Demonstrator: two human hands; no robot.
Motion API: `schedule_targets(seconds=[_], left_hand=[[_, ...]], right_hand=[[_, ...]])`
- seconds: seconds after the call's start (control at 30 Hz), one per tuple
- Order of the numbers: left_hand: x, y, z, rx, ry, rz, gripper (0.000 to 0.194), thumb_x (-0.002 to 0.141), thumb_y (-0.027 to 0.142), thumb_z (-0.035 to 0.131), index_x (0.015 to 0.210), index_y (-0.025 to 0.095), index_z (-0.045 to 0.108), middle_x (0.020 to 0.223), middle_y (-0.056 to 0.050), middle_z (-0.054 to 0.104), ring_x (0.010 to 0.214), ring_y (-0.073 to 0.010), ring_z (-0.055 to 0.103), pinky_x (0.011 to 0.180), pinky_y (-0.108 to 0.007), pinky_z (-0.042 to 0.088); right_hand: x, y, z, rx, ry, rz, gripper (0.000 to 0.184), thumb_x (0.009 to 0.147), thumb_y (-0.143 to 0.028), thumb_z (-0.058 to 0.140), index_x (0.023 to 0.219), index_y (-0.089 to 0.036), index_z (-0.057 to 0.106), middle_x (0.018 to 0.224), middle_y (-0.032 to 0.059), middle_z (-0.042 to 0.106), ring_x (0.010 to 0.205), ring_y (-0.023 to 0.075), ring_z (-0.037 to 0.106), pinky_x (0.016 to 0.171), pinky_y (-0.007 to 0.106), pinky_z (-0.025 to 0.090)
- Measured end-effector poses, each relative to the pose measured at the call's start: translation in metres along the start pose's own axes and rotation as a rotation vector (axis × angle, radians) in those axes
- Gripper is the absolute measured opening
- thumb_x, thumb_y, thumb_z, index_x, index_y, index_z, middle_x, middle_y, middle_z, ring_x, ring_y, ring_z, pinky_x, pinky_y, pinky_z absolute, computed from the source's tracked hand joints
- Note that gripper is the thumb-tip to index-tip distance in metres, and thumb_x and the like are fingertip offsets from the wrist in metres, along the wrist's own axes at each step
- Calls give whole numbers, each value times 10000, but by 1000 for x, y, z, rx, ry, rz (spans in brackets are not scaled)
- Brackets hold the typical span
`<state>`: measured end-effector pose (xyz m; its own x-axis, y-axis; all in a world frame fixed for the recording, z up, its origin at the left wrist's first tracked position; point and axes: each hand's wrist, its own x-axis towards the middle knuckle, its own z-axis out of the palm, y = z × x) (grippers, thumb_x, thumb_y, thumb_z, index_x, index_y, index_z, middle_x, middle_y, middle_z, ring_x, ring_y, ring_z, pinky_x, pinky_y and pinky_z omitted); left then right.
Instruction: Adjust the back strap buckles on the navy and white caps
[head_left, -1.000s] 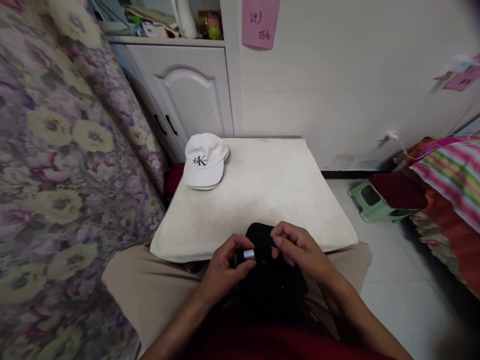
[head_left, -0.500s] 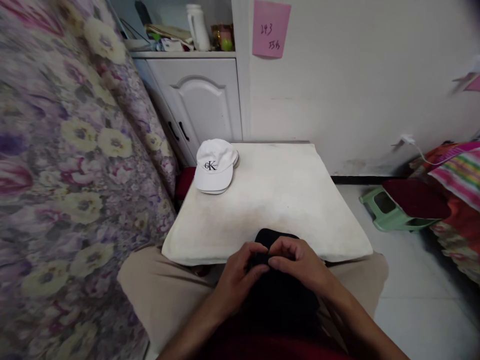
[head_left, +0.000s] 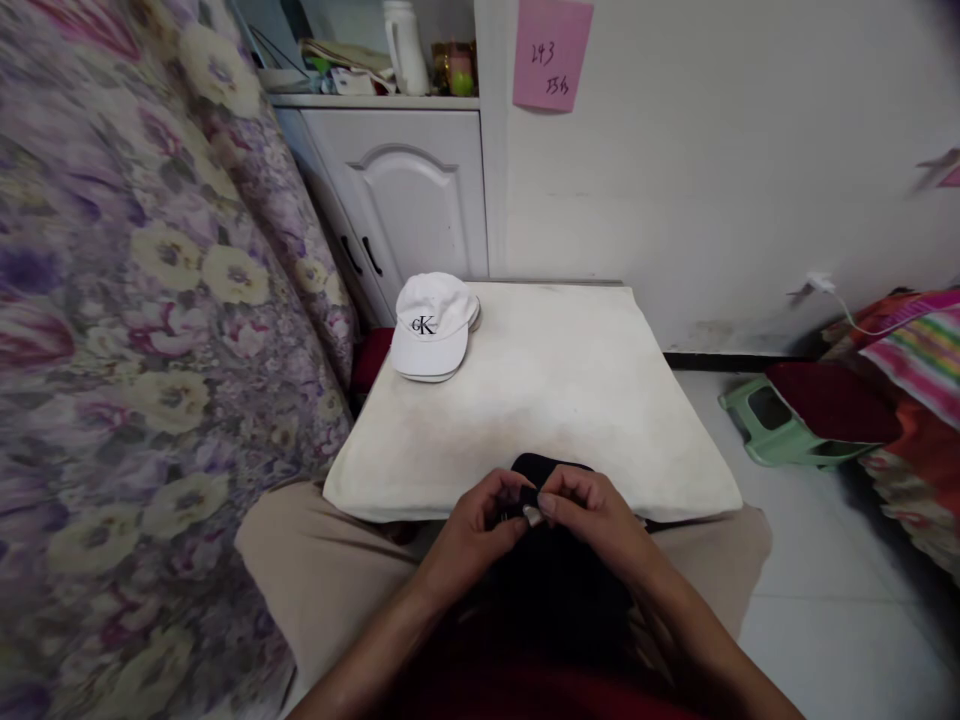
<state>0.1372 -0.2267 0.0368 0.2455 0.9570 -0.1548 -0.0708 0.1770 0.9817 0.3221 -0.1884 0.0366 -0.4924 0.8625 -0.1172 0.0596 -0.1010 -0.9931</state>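
Observation:
A black cap (head_left: 551, 580) lies in my lap, its top edge resting on the near edge of the white table (head_left: 540, 400). My left hand (head_left: 472, 535) and my right hand (head_left: 592, 520) meet over the cap, fingers pinched together on a small silvery buckle (head_left: 531, 514) at the cap's strap. Both hands are closed on it. A white cap (head_left: 433, 325) with a dark logo sits at the table's far left corner, well away from my hands.
A flowered bedspread (head_left: 150, 330) fills the left side. A white cupboard (head_left: 405, 190) stands behind the table, with bottles and clutter on top. A pink note (head_left: 551, 52) hangs on the wall. A green stool (head_left: 787, 425) and striped bedding (head_left: 915, 350) are at the right.
My two hands have drawn together over the black cap; the silvery buckle, first held by the left hand alone, is now pinched between both. The view shifted slightly.

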Motion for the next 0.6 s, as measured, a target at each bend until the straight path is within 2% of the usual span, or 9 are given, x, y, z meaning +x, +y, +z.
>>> schedule_targets(seconds=[0.13,0.33,0.6], left_hand=[[1,-3,0,-92,-27,-24,160,818,259,694,920,183,597,831,8,616,770,-126,513,699,-233,381],[3,-9,-6,-253,17,-79,212,712,260,791,844,165,655,743,19,610,684,-104,496,637,-207,353],[6,-16,-7,-376,32,-118,246,678,292,824,831,168,677,729,-4,630,662,-116,508,615,-217,361]], right_hand=[[-1,-3,2,-38,10,-50,215,880,-289,614,700,-171,595,673,-13,584,633,116,500,611,236,378],[-3,-8,-8,-49,55,-85,206,898,-308,597,738,-178,603,668,-19,585,623,114,501,608,233,381],[-2,-16,-10,-83,-35,-59,233,892,-310,586,705,-172,598,592,-34,536,556,103,478,549,226,358]])
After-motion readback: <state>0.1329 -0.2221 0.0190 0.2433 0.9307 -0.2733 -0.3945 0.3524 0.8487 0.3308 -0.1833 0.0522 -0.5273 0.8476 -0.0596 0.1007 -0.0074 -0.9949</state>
